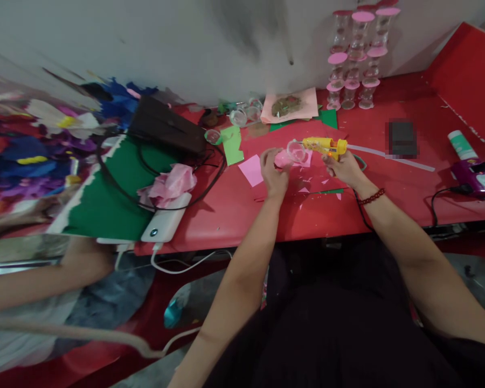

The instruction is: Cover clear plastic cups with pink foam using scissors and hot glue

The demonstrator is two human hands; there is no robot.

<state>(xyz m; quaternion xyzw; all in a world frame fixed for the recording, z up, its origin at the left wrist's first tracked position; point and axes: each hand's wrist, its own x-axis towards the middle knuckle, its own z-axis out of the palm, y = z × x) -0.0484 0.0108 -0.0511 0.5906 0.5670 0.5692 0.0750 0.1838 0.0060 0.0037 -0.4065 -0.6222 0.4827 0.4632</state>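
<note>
My left hand (274, 175) is closed around a small clear plastic cup (296, 152) with a pink base, its round rim turned to the right. In my right hand (345, 170) is a yellow glue gun (325, 145), its tip touching or very near the cup's rim. A long translucent glue stick (392, 158) sticks out of the gun's back end. Under both hands lie a pink paper square (251, 170) and several pink scraps (304, 189) on the red table (226, 215).
Stacked clear cups with pink discs (351, 56) stand at the back. A dark box (167, 126), black cable, power bank (166, 221) and green board (105, 188) lie left, beside another person's arm (76, 267). A white-green bottle (462, 144) and purple device (479, 178) are right.
</note>
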